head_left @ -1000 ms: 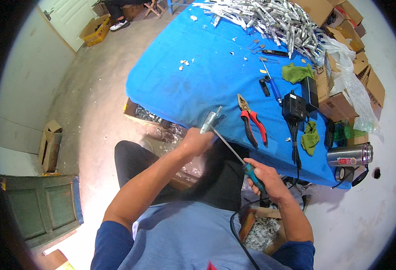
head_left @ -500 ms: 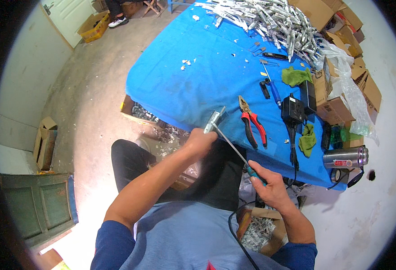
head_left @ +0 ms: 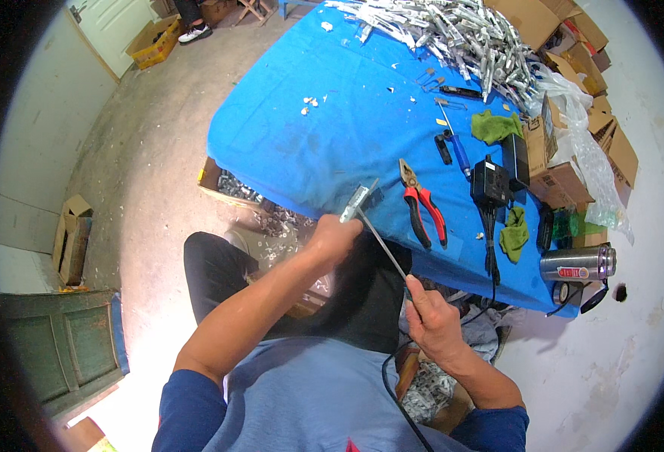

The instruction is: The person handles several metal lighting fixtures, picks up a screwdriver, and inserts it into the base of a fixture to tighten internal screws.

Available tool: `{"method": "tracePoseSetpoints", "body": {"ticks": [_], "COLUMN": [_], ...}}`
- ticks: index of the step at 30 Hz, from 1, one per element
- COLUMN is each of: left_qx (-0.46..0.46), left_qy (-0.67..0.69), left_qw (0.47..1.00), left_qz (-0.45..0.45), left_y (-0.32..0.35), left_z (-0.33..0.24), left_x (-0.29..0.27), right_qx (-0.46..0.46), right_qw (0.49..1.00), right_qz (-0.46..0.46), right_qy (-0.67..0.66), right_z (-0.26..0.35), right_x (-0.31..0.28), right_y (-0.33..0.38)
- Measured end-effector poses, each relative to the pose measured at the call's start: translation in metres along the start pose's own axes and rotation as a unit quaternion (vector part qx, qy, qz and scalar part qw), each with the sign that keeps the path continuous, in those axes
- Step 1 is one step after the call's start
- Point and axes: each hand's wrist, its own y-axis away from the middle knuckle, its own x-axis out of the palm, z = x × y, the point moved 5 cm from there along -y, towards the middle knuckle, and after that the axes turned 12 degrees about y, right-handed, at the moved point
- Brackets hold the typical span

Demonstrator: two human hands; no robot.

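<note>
My left hand (head_left: 336, 239) is closed around a narrow silver metal part (head_left: 355, 203), holding it at the near edge of the blue-covered table. My right hand (head_left: 434, 320) grips a screwdriver (head_left: 387, 252) with a long metal shaft. The shaft slants up to the left, its tip at the metal part beside my left fingers; whether it touches I cannot tell. My fingers hide its handle. Right of the part lie pliers (head_left: 423, 205) with red and black handles, jaws pointing away.
A heap of similar silver parts (head_left: 468, 45) covers the far right of the table (head_left: 287, 128). A blue-handled screwdriver (head_left: 458, 154), a black power adapter (head_left: 490, 181), green cloths (head_left: 495, 126) and a steel flask (head_left: 579, 263) lie on the right. Cardboard boxes (head_left: 562, 184) line the wall.
My right hand has moved slightly up the screwdriver's line toward my left hand, and its handle is now hidden. The left hand still holds the metal part in nearly the same place.
</note>
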Motion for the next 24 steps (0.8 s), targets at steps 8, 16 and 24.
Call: {"method": "tracePoseSetpoints", "body": {"ticks": [8, 16, 24], "left_qx": [-0.031, -0.004, -0.006], "left_qy": [0.014, -0.003, 0.003], "left_qw": [0.999, 1.000, 1.000], "left_qz": [0.009, 0.015, 0.000], "left_y": [0.004, 0.008, 0.005], "left_z": [-0.001, -0.002, -0.005], "left_x": [-0.002, -0.002, 0.002], "right_qx": [0.059, 0.035, -0.029], "right_qw": [0.969, 0.985, 0.999], "right_qz": [0.087, 0.080, -0.014], "right_qy": [-0.222, -0.149, -0.039], "right_z": [-0.032, -0.032, -0.024], "right_x": [-0.012, -0.028, -0.009], "right_y": [-0.023, -0.031, -0.022]}}
